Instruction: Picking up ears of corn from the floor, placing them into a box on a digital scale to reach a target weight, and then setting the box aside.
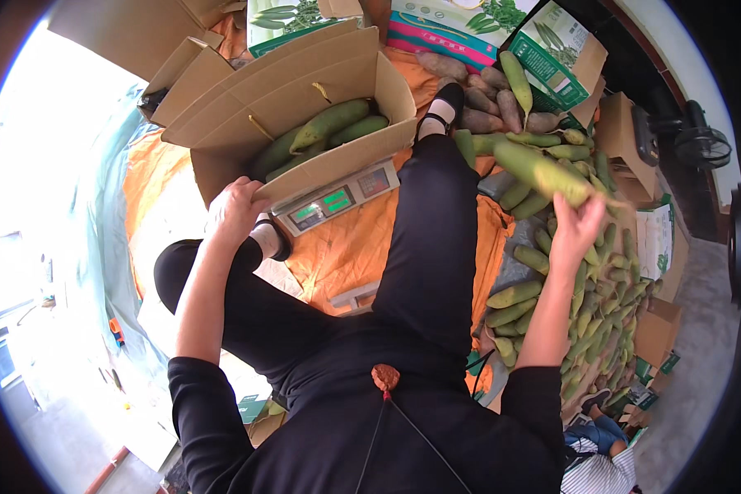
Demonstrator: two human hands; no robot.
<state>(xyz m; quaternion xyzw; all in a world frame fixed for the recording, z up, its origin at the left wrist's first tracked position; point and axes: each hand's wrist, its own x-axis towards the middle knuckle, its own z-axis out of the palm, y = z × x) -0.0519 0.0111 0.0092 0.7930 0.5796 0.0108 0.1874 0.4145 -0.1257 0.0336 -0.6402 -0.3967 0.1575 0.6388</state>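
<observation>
My right hand is closed round the thin end of a green radish, holding it up over the heap at the right. The radish is a little blurred. My left hand grips the near left corner of an open cardboard box. Several green radishes lie inside this box, against its far wall with yellow cord handles. Beneath the box is a digital scale with lit green figures.
Green radishes are heaped at the right, with dull reddish roots beyond. Printed cartons stand at the back. An orange sheet covers the floor. A black fan is far right; another person sits at lower right.
</observation>
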